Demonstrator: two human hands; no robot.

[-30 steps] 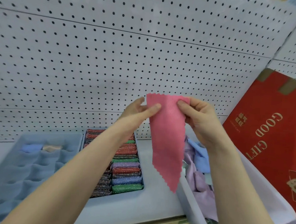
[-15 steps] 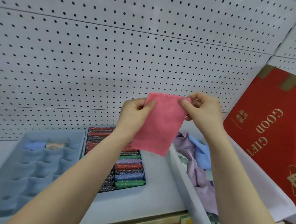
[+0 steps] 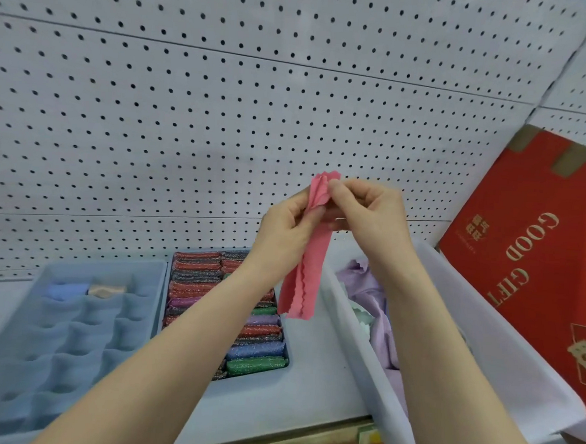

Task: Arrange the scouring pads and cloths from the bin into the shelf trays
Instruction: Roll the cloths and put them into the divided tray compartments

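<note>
Both hands hold a pink cloth [image 3: 307, 277] up in front of the pegboard, folded into a narrow strip that hangs down. My left hand [image 3: 284, 228] pinches it from the left and my right hand [image 3: 368, 206] grips its top from the right. Below, a blue tray [image 3: 258, 370] is filled with glittery scouring pads [image 3: 256, 350] in red, green, blue and purple. To its left a pale blue divided tray [image 3: 9, 352] holds a blue cloth [image 3: 66, 290] and a beige cloth [image 3: 107, 290] in its back cells. The white bin [image 3: 504, 341] at right holds lilac cloths [image 3: 379, 302].
A white pegboard wall [image 3: 223, 97] rises behind the shelf [image 3: 319, 381]. A red gift box [image 3: 540, 257] leans at the far right behind the bin. The shelf's front edge runs along the bottom of the view.
The pink cloth was spread wide between my hands; my hands have come together and it is now folded into a narrow hanging strip.
</note>
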